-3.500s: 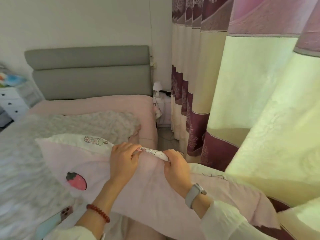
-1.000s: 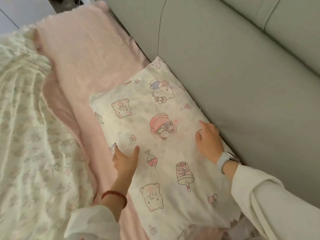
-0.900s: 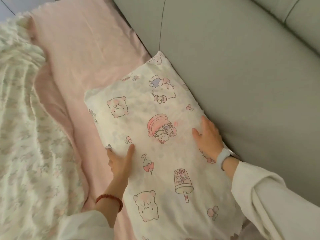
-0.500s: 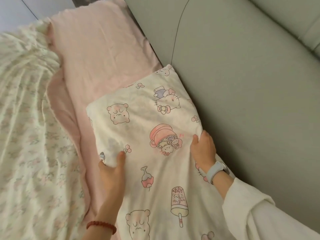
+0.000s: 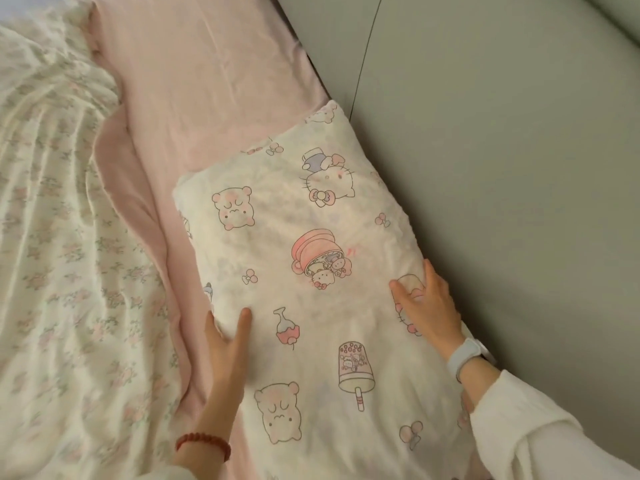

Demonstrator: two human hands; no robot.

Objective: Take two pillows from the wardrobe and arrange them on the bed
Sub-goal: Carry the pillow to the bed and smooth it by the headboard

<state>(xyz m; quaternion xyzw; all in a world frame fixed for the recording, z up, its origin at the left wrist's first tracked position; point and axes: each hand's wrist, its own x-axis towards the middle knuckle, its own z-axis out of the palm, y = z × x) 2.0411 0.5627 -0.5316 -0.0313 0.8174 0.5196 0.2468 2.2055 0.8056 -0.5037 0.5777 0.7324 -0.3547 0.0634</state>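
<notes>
One white pillow (image 5: 311, 271) printed with pink cartoon figures lies flat on the pink bed sheet (image 5: 207, 81), its long right side against the grey headboard (image 5: 502, 168). My left hand (image 5: 225, 351) clasps the pillow's left edge, thumb on top and fingers down the side. My right hand (image 5: 427, 306) holds the right edge beside the headboard, thumb on top and fingers curled over the side. A second pillow is not in view.
A cream floral blanket (image 5: 59, 254) lies rumpled over the left of the bed, its pink underside folded back beside the pillow. The bare sheet runs on past the pillow's far end along the headboard.
3.5 s ago I carried the pillow beside the curtain. It now lies against the headboard, and in the last second my hands have slid along its two sides, holding the edges.
</notes>
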